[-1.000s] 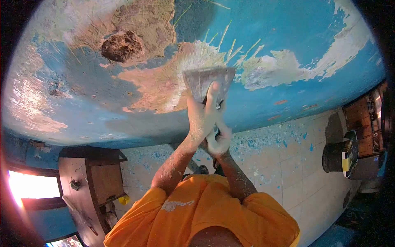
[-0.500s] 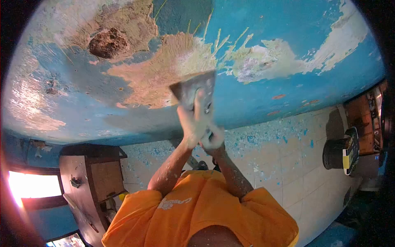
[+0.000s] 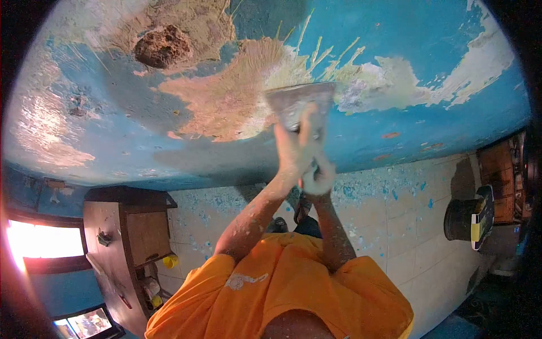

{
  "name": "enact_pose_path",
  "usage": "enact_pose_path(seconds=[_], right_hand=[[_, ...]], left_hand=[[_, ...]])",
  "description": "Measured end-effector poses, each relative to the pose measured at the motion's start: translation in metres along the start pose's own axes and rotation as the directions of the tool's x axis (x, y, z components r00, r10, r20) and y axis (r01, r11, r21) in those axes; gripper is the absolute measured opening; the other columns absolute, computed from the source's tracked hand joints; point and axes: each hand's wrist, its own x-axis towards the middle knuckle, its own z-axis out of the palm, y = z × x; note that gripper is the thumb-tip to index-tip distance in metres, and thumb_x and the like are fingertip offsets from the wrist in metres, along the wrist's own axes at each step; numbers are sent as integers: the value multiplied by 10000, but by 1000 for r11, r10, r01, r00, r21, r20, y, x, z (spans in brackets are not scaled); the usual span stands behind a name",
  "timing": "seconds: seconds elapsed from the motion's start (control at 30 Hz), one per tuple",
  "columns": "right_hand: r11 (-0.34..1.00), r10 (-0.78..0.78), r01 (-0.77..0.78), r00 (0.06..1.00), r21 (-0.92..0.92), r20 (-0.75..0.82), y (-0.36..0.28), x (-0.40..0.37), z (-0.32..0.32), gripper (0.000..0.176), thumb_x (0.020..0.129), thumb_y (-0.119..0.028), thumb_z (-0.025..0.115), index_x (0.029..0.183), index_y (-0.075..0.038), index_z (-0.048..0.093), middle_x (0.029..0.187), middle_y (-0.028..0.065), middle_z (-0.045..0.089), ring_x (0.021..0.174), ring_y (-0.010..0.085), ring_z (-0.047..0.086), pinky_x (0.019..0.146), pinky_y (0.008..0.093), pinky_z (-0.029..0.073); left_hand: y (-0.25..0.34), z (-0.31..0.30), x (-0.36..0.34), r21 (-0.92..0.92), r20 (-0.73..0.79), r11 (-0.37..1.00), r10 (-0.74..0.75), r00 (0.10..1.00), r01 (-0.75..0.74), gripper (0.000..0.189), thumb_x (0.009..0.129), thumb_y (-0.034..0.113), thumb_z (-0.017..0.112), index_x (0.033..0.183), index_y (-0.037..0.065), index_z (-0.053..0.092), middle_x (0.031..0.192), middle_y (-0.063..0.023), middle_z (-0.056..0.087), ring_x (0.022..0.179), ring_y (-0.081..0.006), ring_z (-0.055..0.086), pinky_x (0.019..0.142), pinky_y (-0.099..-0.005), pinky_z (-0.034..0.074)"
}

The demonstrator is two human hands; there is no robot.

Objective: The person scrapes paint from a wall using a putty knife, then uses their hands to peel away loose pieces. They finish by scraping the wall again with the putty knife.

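Note:
A wide-bladed scraper (image 3: 293,101) is pressed with its edge to the blue painted wall (image 3: 372,130), at the border of a bare plaster patch (image 3: 217,107). My left hand (image 3: 293,150) grips it just under the blade, one finger stretched up along the metal. Lower down, my right hand (image 3: 320,176) is closed around the handle end, which it mostly hides. Both hands are slightly smeared by motion and dusted white.
Paint flakes (image 3: 361,195) litter the tiled floor (image 3: 367,237) along the wall. A wooden cabinet (image 3: 147,237) stands at left, and a black bucket-like container (image 3: 458,219) at right. The wall has a deep rough hole (image 3: 162,47).
Both hands and the scraper have moved right and slightly up along the wall. The camera view has shifted a little too.

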Motion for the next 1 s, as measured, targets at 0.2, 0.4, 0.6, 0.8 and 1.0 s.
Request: enact_pose_path(seconds=[0.2, 0.4, 0.6, 0.8, 1.0], right_hand=[[806, -552, 547, 833, -224, 49, 13, 14, 24, 323, 807, -239, 534, 1001, 18, 539, 780, 103, 605, 480, 86, 526, 429, 207, 384], [1000, 28, -28, 999, 7, -19, -20, 10, 5, 372, 787, -213, 519, 1065, 34, 506, 1081, 154, 532, 760, 175, 575, 664, 279, 447], [979, -203, 197, 968, -51, -150, -34, -9, 12, 450, 813, -232, 490, 1173, 32, 431, 1106, 149, 498, 879, 165, 521, 730, 274, 414], [995, 103, -103, 989, 0, -107, -30, -15, 3, 475, 834, -254, 489, 1195, 45, 407, 1083, 136, 510, 902, 169, 513, 767, 279, 410], [986, -13, 2, 998, -169, -63, -42, 26, -15, 436, 845, -192, 475, 1212, 34, 406, 1091, 157, 514, 931, 220, 526, 795, 301, 408]], left_hand=[[-15, -35, 11, 222, -24, 908, 370, 929, -356, 346, 802, 264, 606, 997, -2, 503, 885, -78, 566, 797, -171, 540, 707, -288, 444], [-21, -19, 14, 48, -74, 998, 52, 996, -48, 323, 822, 273, 582, 943, -19, 517, 779, -78, 569, 665, -167, 577, 509, -269, 461], [13, -31, -4, 90, 327, 981, -190, 926, 170, 403, 870, 357, 484, 952, -35, 523, 707, -84, 583, 566, -159, 574, 503, -266, 455], [-2, -23, -2, -55, 438, 897, -372, 818, 438, 512, 875, 468, 399, 909, -27, 527, 620, -84, 548, 463, -156, 544, 437, -278, 443], [27, 9, 22, -84, 331, 941, -283, 900, 327, 472, 855, 474, 443, 822, 8, 506, 559, -73, 503, 386, -133, 453, 335, -273, 368]])
